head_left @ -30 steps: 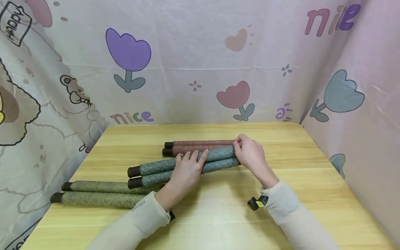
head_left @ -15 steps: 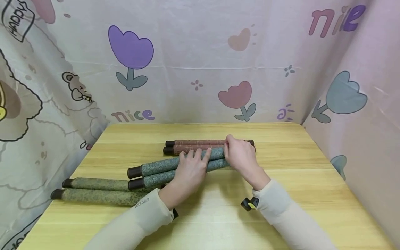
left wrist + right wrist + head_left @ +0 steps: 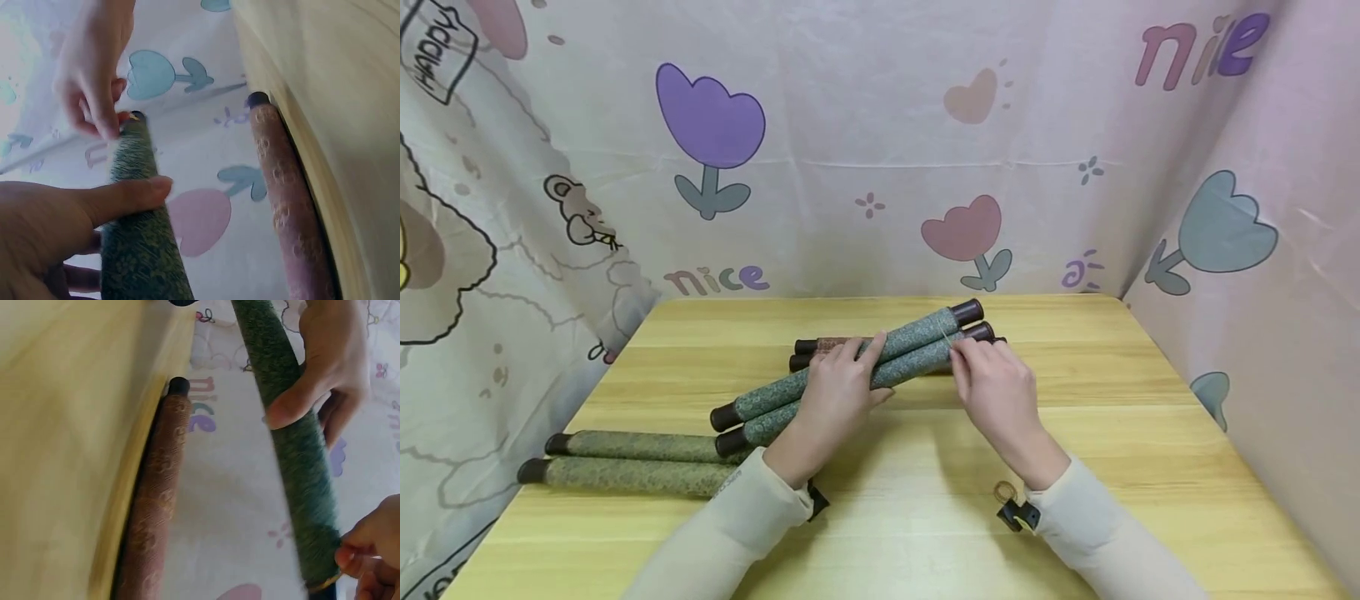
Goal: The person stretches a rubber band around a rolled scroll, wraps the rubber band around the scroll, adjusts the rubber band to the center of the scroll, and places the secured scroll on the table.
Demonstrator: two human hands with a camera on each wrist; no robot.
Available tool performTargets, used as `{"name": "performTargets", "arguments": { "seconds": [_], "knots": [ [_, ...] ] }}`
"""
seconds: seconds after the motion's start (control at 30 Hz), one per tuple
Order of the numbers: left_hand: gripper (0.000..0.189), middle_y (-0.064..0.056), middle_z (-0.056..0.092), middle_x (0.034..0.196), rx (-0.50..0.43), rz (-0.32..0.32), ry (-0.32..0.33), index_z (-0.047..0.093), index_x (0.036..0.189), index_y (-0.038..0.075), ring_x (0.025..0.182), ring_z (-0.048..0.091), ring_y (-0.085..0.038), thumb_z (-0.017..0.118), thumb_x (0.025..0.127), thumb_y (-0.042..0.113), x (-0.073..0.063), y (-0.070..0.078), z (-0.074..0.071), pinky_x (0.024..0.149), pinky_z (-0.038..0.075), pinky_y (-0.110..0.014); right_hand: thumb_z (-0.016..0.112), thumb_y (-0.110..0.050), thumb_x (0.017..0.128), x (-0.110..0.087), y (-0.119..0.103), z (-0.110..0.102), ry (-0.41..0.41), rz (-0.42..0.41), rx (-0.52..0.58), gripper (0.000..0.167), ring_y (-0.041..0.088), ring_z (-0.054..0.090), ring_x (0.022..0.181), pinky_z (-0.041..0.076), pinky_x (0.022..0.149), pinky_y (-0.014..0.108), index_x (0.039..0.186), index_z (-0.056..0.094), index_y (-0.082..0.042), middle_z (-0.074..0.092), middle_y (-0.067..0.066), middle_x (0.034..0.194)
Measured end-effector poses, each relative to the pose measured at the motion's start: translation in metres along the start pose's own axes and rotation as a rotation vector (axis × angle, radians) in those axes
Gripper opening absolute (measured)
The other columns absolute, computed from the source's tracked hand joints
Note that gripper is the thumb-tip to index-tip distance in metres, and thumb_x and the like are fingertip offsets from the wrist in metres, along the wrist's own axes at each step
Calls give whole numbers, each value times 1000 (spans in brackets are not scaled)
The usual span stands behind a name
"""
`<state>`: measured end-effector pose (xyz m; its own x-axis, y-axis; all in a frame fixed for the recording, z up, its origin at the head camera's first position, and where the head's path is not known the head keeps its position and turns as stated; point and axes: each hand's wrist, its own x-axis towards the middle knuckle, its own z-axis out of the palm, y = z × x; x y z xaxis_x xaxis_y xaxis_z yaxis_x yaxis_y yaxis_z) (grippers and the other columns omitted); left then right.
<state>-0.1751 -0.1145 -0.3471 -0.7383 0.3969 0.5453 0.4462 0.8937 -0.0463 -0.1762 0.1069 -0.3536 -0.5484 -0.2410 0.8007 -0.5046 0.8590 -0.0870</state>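
Observation:
In the head view my left hand (image 3: 842,387) grips a teal-green, double-rolled scroll (image 3: 917,333) with dark end knobs, fingers over the top and thumb at its near side. The scroll slants up to the right, its right end raised. My right hand (image 3: 996,387) pinches a thin, light band (image 3: 945,332) stretched near that end. The right wrist view shows the yellowish band (image 3: 325,584) crossing the scroll beside its dark knob, with right fingertips (image 3: 347,556) right there. In the left wrist view, my left thumb (image 3: 137,194) lies across the patterned roll.
Behind the green scroll lies a reddish-brown scroll (image 3: 833,344), partly hidden. An olive scroll (image 3: 625,477) rests at the left, partly under my left sleeve. A small tan ring (image 3: 1005,492) lies on the wooden table (image 3: 917,542) near my right wrist camera. Printed curtains enclose the table.
The green scroll's right end has risen, and its right knobs now show. My right hand has shifted from covering that end to pulling the band at its near side. The tan ring has come into view.

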Motion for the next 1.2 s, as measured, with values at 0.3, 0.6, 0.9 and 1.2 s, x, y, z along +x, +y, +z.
{"name": "performTargets", "arguments": {
  "seconds": [0.3, 0.6, 0.9, 1.2],
  "knots": [
    [81, -20, 62, 116, -182, 12, 147, 57, 137, 9, 105, 62, -37, 90, 68, 36, -3, -9, 8, 88, 49, -58, 77, -4, 83, -16, 24, 10, 39, 126, 404, 8, 12, 57, 67, 50, 57, 30, 88, 74, -9, 66, 1, 76],
    [83, -19, 63, 117, -178, -30, 128, 57, 138, 11, 106, 61, -36, 91, 66, 36, -2, -9, 10, 88, 49, -57, 73, -13, 89, -19, 9, 26, 1, 294, 642, 6, 8, 60, 64, 48, 54, 23, 93, 77, -11, 72, -1, 82],
    [84, -21, 62, 116, -123, 5, 187, 58, 138, 12, 104, 62, -37, 92, 65, 37, -2, -9, 16, 87, 49, -57, 79, -9, 82, -13, -2, 13, 144, 98, 322, 10, 19, 67, 72, 55, 64, 34, 92, 78, -7, 74, 6, 85],
    [83, -21, 62, 122, -74, 17, 120, 57, 139, 14, 106, 61, -38, 90, 66, 39, -13, -6, 21, 88, 48, -58, 77, -14, 84, -16, 0, 4, 81, -13, 99, 8, 26, 69, 74, 57, 64, 40, 90, 78, -8, 74, 7, 83]
  ]
}}
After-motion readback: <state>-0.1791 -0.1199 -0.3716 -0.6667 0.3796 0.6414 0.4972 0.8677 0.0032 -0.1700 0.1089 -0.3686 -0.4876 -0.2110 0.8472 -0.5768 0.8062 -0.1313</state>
